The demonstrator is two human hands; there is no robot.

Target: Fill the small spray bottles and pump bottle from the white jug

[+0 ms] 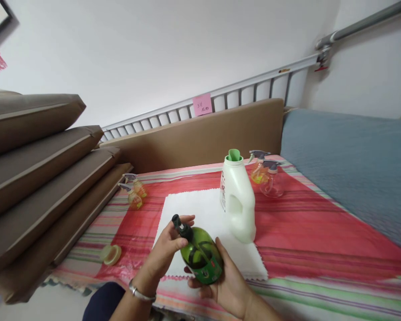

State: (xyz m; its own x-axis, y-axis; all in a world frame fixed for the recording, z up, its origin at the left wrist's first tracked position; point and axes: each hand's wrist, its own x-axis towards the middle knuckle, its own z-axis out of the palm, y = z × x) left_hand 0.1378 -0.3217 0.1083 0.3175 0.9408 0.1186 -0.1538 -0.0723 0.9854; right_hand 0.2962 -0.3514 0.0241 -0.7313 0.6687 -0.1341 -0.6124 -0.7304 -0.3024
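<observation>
A green pump bottle [202, 254] with a black pump top is tilted over the near part of a white cloth [187, 205]. My right hand [229, 283] wraps round its lower body from the right and below. At the neck, just under the black pump, the fingers of my left hand [169, 243] close round it. Behind my right hand a large white jug [240, 200] with a handle stands uncapped on the cloth, a green piece [234, 155] showing in its mouth.
Spray bottles stand at the right [273, 180] and left [133, 196] on the red striped cover [304, 214]. A round yellowish lid [112, 255] lies near left. Stacked brown cushions [47, 178] border the left side; a blue-grey cushion [347, 169] is at the right.
</observation>
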